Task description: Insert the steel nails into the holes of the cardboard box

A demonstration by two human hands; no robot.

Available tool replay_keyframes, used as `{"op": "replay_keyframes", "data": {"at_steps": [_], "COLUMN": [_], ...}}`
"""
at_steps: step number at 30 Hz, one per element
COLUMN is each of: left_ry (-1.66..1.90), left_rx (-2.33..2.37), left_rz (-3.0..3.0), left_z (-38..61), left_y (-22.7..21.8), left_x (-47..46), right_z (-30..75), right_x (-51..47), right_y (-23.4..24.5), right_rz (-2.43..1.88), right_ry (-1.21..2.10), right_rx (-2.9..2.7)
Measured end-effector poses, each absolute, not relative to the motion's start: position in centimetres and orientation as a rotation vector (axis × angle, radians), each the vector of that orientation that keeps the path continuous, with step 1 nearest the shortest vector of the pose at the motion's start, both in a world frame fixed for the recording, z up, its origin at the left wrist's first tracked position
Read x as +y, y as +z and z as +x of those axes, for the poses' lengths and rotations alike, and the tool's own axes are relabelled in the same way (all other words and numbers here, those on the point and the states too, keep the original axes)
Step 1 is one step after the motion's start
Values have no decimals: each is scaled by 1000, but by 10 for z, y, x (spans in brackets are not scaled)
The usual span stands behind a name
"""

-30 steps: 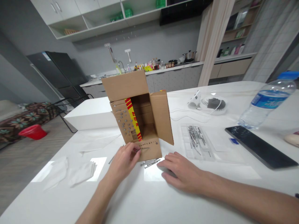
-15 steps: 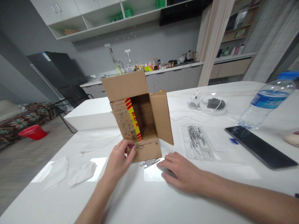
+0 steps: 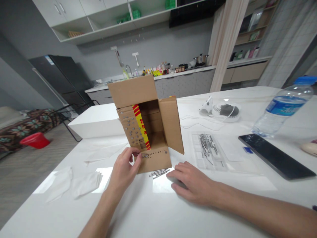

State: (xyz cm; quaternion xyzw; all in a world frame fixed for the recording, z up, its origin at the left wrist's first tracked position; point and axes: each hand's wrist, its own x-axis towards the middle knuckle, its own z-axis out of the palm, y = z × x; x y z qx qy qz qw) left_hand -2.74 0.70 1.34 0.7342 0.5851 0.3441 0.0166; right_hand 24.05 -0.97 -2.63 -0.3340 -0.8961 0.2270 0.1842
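Observation:
A cardboard box (image 3: pixel 132 90) stands on the table with its flaps spread. Nail heads stud its left flap, and a row of holes runs across the bottom flap (image 3: pixel 158 162). My left hand (image 3: pixel 127 165) is at the left part of that bottom flap, thumb and fingers pinched on a thin nail (image 3: pixel 145 155) that lies nearly level over the cardboard. Several loose nails (image 3: pixel 159 173) rest on the table in front of the flap. Beside their right end, my right hand (image 3: pixel 190 183) lies on the table, fingers loosely bent and apart, with nothing visible in it.
A clear compartment case (image 3: pixel 218 162) with many nails sits to the right. Beyond it are a black phone (image 3: pixel 274 155), a water bottle (image 3: pixel 282 107) and a white round device (image 3: pixel 226 112) with a cable. White cloths (image 3: pixel 85 185) lie at the left.
My left hand has shifted slightly left and drawn back a little from the row of holes, still pinching the nail. My right hand has stayed put.

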Motion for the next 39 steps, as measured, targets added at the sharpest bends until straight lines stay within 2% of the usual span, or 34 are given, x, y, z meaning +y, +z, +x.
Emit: {"op": "replay_keyframes", "data": {"at_steps": [23, 36, 39], "left_ry": [1150, 1025, 889], "left_rx": [1569, 1573, 1559], "left_rz": [2406, 2503, 2513], "left_z": [-25, -23, -21], "left_y": [10, 6, 8], "left_x": [4, 7, 6], "right_z": [240, 240, 240], "right_x": [-9, -9, -9], "right_y": [-27, -27, -27], "right_rz": [-947, -945, -944], "right_ry": [624, 635, 633], "right_rx": [-2534, -2533, -2531]}}
